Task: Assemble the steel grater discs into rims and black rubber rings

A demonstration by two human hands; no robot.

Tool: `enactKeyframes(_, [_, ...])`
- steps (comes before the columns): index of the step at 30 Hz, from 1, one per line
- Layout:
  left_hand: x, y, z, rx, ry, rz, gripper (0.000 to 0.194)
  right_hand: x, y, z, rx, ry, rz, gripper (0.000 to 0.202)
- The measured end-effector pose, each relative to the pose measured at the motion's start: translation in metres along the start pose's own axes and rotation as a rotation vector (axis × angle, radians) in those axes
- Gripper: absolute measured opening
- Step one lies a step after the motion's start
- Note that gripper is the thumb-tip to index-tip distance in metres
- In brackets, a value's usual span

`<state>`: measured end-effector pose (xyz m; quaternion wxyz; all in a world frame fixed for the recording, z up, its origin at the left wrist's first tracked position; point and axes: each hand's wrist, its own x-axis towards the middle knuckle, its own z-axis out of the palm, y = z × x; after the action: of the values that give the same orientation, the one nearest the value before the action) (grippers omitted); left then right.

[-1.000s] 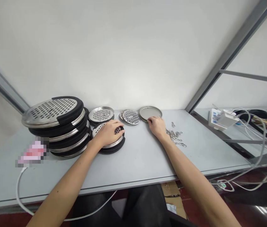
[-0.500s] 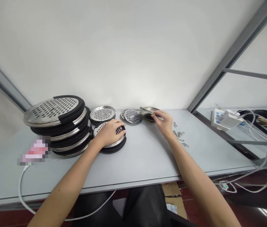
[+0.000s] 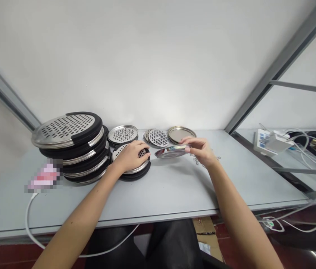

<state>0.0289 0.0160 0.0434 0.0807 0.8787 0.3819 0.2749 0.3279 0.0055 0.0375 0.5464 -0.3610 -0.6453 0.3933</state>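
My left hand (image 3: 132, 156) rests with fingers spread over a perforated metal disc with a black rim (image 3: 135, 174), the top of a low pile. Between the thumb and fingers of my right hand (image 3: 199, 150) is a shiny round metal lid (image 3: 172, 151), tilted above the table. Behind it, a round metal lid (image 3: 181, 133) lies near the wall. Small grater discs (image 3: 158, 138) overlap to its left. Several metal clips (image 3: 199, 160) are partly hidden by my right hand.
At the left rises a tall stack of large black-rimmed grater discs (image 3: 71, 130), with a blurred pink object (image 3: 45, 176) and white cable beside it. More discs (image 3: 123, 133) sit by the wall. A power strip (image 3: 261, 142) with cables lies right, beyond a metal frame.
My right hand has lifted the metal lid off the back pile and brought it left and nearer. My left hand stays on the low pile.
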Motion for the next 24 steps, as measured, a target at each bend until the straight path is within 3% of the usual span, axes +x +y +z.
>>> enactKeyframes(4, [0.0, 0.0, 0.0, -0.001, -0.001, 0.003, 0.024, 0.0, -0.004, 0.008, -0.011, -0.402, 0.146, 0.02])
enactKeyframes(7, [0.0, 0.0, 0.001, 0.003, 0.003, 0.009, 0.024, 0.0, -0.002, 0.013, -0.083, -0.543, 0.163, 0.017])
enactKeyframes(14, [-0.001, -0.002, 0.0, -0.008, -0.015, 0.071, 0.029, -0.007, -0.004, 0.019, -0.275, -0.641, 0.139, 0.013])
enactKeyframes(20, [-0.002, -0.003, 0.001, 0.006, -0.015, 0.082, 0.025, -0.008, -0.005, 0.012, -0.286, -0.663, 0.219, 0.012])
enactKeyframes(24, [-0.002, -0.003, 0.002, 0.013, -0.019, 0.073, 0.024, -0.008, -0.002, 0.012, -0.255, -0.745, 0.226, 0.021])
